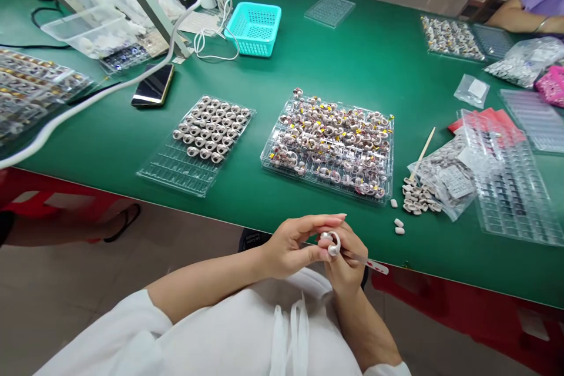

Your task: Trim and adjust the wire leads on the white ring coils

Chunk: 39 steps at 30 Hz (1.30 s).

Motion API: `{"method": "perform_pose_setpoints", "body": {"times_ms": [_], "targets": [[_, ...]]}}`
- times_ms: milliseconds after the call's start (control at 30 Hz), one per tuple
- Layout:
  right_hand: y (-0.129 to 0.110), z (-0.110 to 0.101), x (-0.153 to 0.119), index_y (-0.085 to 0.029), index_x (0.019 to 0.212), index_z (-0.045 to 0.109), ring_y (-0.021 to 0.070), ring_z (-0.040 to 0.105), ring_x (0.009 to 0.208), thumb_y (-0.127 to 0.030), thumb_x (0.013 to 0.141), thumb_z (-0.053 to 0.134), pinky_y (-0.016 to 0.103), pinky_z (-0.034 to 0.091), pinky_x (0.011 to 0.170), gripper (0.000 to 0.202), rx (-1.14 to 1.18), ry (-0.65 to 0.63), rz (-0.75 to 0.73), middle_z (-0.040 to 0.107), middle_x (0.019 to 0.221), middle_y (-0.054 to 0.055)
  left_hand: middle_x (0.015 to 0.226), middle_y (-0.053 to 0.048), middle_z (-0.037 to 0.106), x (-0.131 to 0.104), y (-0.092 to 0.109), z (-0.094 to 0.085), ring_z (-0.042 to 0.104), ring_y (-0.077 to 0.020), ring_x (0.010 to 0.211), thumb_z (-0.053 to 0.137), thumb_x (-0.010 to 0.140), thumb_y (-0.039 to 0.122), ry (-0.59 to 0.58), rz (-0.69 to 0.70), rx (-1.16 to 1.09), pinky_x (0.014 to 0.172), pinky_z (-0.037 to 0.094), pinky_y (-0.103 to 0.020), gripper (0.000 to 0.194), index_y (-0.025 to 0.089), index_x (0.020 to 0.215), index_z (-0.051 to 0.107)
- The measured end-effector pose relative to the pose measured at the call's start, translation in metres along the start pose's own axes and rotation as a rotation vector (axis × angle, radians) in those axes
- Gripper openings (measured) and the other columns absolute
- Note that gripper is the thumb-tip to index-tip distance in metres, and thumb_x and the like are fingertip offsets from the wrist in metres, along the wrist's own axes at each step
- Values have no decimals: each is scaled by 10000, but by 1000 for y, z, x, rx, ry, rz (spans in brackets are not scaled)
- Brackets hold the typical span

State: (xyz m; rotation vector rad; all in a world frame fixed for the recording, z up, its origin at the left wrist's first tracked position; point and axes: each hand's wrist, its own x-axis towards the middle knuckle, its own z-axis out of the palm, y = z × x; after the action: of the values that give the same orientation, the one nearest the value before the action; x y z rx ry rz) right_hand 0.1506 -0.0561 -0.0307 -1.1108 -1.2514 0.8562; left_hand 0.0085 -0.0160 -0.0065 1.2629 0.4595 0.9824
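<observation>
My left hand [293, 247] is closed in a pinch on a small pale C-shaped ear-clip earphone casing [337, 244], just in front of my body at the table's edge. Against it, my right hand [350, 261] has its fingers curled round a slim tool with a white, red-patterned handle [378, 267]; the tool's working end is hidden. The right fingers also meet the casing. Beyond my hands lies a clear tray [326, 183] heaped with similar casings, some showing yellow bits. Left of it, another clear tray [176, 167] holds neat rows of beige casings.
Loose beige pieces [418, 197], a wooden stick [425, 150] and a plastic bag of parts [449, 173] lie at the right. A turquoise basket [255, 29], a phone [153, 85] and a white cable [101, 97] are farther back. Another person's forearm [515, 16] rests far right.
</observation>
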Motion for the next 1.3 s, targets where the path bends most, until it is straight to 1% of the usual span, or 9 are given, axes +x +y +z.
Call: {"method": "perform_pose_setpoints", "body": {"times_ms": [100, 200, 333, 500, 600, 733, 800, 1000, 1300], "targets": [[-6, -5, 7, -268, 872, 727, 220, 667, 815, -299, 913, 628, 365, 542, 746, 112, -43, -45, -41, 723, 856, 43, 1462, -199, 551, 0, 0, -4, 573, -296, 1321, 677, 905, 211, -33, -47, 11, 1079, 505, -405, 501, 201, 1394, 568], [-12, -10, 12, -255, 954, 713, 198, 661, 787, -230, 916, 619, 328, 543, 688, 105, -137, -107, -60, 707, 874, 50, 1457, -191, 559, 2, 4, -8, 579, -282, 1316, 686, 897, 222, -53, -62, 169, 1091, 492, -408, 551, 213, 1426, 530], [-11, -15, 13, -259, 1129, 670, 176, 676, 749, -162, 927, 575, 290, 558, 621, 243, -301, -108, -120, 695, 889, 53, 1417, -190, 579, 5, 12, -9, 562, -314, 1307, 805, 782, 293, 1, 86, 510, 1085, 476, -471, 606, 213, 1341, 586], [-7, -18, 13, -264, 1282, 623, 189, 708, 791, -168, 927, 592, 299, 590, 648, 369, -475, -95, -240, 715, 957, 83, 942, -96, 698, 11, 19, -6, 658, -212, 926, 713, 848, 235, 143, 139, 689, 831, 564, -351, 159, 179, 994, 685], [-9, -19, 16, -272, 1346, 595, 184, 700, 766, -137, 910, 621, 283, 573, 617, 457, -573, -57, -315, 723, 918, 80, 847, -72, 696, 14, 23, -4, 651, -173, 808, 656, 890, 222, 165, 7, 589, 742, 545, -290, 73, 163, 919, 689], [-10, -20, 18, -291, 1415, 550, 175, 704, 766, -93, 894, 629, 268, 570, 631, 563, -562, -77, -361, 734, 928, 73, 871, -71, 716, 17, 24, -5, 674, -165, 814, 654, 896, 297, 225, -320, 242, 757, 552, -278, 164, 138, 917, 688], [-10, -21, 17, -308, 1434, 530, 177, 704, 779, -92, 893, 631, 270, 573, 640, 591, -536, -105, -351, 735, 945, 71, 822, -50, 712, 19, 23, -7, 660, -147, 759, 693, 864, 327, 242, -421, 102, 734, 548, -268, 198, 130, 879, 683], [-9, -21, 12, -334, 1483, 453, 180, 699, 848, -90, 893, 627, 279, 581, 686, 662, -474, -151, -314, 721, 999, 71, 701, -13, 670, 21, 17, -12, 604, -108, 630, 780, 781, 342, 263, -562, -90, 630, 515, -236, 246, 125, 759, 665], [-13, -20, 13, -292, 1394, 553, 153, 676, 793, -108, 902, 630, 237, 577, 603, 531, -389, -146, -313, 686, 963, 68, 628, 15, 620, 22, 17, -5, 599, -88, 565, 854, 683, 322, 277, -760, -360, 571, 497, -209, 313, 130, 705, 608]]}}
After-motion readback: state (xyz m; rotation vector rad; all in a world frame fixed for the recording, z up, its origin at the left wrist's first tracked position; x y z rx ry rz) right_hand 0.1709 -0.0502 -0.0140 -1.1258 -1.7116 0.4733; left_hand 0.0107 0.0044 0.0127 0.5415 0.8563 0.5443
